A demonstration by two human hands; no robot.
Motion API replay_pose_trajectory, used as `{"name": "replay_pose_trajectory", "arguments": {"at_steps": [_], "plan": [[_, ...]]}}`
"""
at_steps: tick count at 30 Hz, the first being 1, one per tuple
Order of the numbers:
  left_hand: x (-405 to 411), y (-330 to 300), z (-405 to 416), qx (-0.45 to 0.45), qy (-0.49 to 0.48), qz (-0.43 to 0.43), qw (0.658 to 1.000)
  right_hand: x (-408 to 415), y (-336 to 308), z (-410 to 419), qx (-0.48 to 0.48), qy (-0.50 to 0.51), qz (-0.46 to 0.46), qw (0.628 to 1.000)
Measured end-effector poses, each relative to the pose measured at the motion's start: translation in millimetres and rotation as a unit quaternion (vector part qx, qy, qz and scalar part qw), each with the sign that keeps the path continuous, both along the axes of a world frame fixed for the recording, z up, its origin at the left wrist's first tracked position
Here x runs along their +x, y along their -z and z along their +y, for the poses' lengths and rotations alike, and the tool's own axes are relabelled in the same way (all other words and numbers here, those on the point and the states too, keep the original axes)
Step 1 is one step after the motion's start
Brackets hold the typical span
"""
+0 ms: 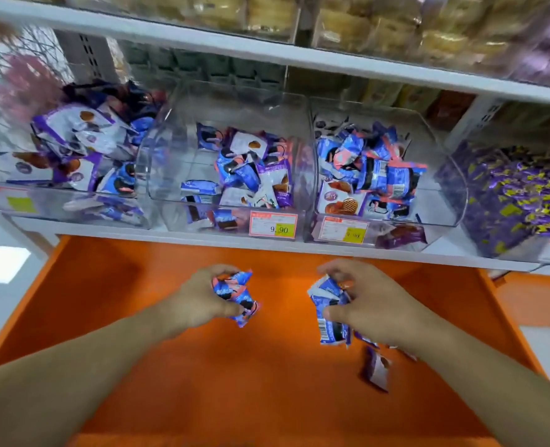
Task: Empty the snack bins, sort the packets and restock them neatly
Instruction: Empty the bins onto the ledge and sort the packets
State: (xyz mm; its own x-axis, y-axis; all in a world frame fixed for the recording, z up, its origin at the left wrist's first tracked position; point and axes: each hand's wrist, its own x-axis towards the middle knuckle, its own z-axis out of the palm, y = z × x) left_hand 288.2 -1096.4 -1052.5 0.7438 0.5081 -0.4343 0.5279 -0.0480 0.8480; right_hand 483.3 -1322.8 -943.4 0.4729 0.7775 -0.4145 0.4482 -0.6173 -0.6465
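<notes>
My left hand (199, 296) grips a bunch of blue and pink snack packets (234, 295) above the orange shelf (138, 301). My right hand (368, 301) grips another bunch of blue packets (328, 314) a little to the right. A purple and white packet (376, 371) lies on the orange surface under my right forearm. Three clear bins stand on the white shelf above: the left bin (83, 201), the middle bin (170, 188) and the right bin (444, 201). Each holds mixed blue and purple-white packets.
A fourth bin of purple and yellow sweets (522, 201) stands at the far right. Price tags (273, 224) hang on the bin fronts. An upper white shelf (267, 51) carries boxes of yellowish cakes. Orange side walls edge the lower shelf.
</notes>
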Motion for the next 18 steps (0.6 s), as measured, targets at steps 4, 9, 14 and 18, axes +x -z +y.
{"name": "replay_pose_trajectory", "arguments": {"at_steps": [4,9,14,18], "plan": [[39,71,8,0.014,0.009,0.027,0.999,8,21,0,-0.029,-0.003,0.004,1.0],[82,143,9,-0.006,0.005,-0.006,1.0,13,38,3,-0.054,0.009,0.026,0.998],[91,185,21,0.137,0.052,0.006,0.989,15,46,10,-0.053,0.018,0.046,0.997],[75,174,27,0.262,0.055,0.109,0.957,7,45,19,-0.015,0.024,0.075,0.997]]}}
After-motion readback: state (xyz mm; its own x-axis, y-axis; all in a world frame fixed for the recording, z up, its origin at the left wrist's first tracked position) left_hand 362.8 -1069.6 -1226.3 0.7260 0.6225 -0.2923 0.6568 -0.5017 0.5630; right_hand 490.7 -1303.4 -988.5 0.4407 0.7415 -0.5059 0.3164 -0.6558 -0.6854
